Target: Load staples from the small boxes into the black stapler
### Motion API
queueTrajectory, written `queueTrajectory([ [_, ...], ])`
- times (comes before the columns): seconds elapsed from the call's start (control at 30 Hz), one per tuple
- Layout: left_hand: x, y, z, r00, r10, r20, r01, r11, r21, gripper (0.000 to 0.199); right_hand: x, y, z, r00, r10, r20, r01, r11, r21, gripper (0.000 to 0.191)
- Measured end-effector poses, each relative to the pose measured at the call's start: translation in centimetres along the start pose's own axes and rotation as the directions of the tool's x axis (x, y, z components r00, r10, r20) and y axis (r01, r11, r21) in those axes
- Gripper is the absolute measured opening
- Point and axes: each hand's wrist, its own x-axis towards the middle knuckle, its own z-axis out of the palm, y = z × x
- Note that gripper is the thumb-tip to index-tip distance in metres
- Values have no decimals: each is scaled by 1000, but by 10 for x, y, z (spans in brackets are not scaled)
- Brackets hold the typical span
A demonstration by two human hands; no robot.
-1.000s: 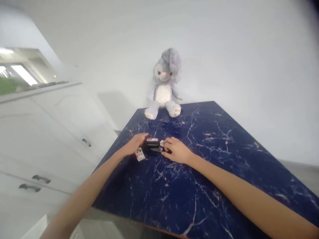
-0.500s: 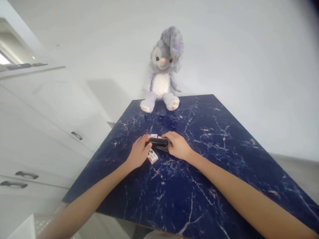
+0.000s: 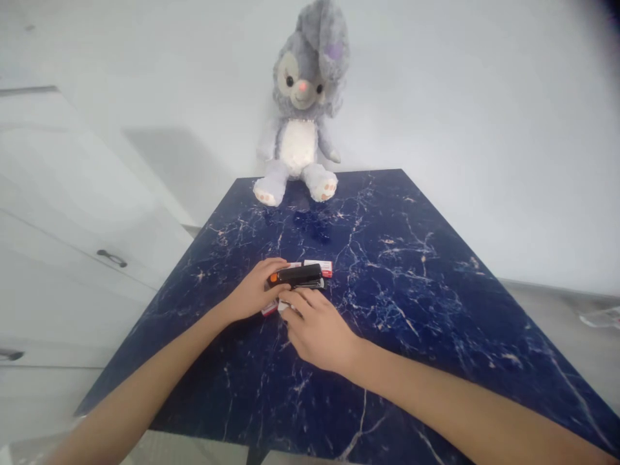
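Observation:
A black stapler [image 3: 303, 274] with an orange patch lies across the middle of the table, over small red-and-white boxes. My left hand [image 3: 256, 289] grips its left end, fingers on the far side and thumb on the near side. One red-and-white box [image 3: 320, 267] shows behind the stapler. Another small red-and-white box [image 3: 270, 308] sticks out on the near side, partly covered by my hands. My right hand [image 3: 317, 326] is closed with its fingertips on this near box, just below the stapler.
A grey plush rabbit [image 3: 299, 148] sits at the far edge of the blue marbled table [image 3: 397, 310], against the white wall. White cabinets [image 3: 58, 258] with dark handles stand along the left side.
My right hand has moved from the stapler's right end to the small box on the near side. My left hand stays on the stapler. The view has shifted.

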Motion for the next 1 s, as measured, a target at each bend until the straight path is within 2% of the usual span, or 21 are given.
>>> queueTrajectory([
  [0.07,-3,3,-5,999,-4,50,5,1000,-20,51,0,7,1,1000,15,14,-16,1000,10,18],
  [0.17,-10,-2,-27,988,-12,153,23,997,-74,63,-3,19,-2,997,73,2,-73,997,20,15],
  [0.23,-14,-8,-46,960,-11,278,45,992,-117,77,-5,24,-5,996,85,14,-85,996,11,14],
  [0.3,-18,-13,-63,926,-5,378,59,990,-131,84,-5,26,-8,998,38,50,-38,999,-7,15],
  [0.33,-20,-15,-69,916,-4,402,56,991,-118,80,-5,27,-9,998,6,68,-5,1000,-20,16],
  [0.4,-20,-15,-74,915,9,404,37,994,-107,56,-7,28,-12,995,-34,92,40,998,-56,16],
  [0.47,-20,-13,-73,923,20,384,31,992,-125,33,-11,32,-16,993,-53,106,63,994,-89,13],
  [0.53,-19,-10,-68,933,6,361,51,987,-150,23,-16,39,-24,987,-91,129,104,990,-92,9],
  [0.63,-18,-4,-58,951,-34,306,79,987,-137,29,-21,55,-39,976,-154,153,166,984,-71,10],
  [0.8,-13,2,-38,985,-92,142,89,996,27,37,-24,79,-56,977,-93,191,116,987,-113,18],
  [0.9,-12,2,-27,994,-70,86,66,997,50,33,-27,77,-53,988,-12,156,35,988,-147,16],
  [1.0,-15,5,-19,998,10,60,-11,1000,15,30,-27,60,-45,997,20,72,-14,996,-93,9],
])
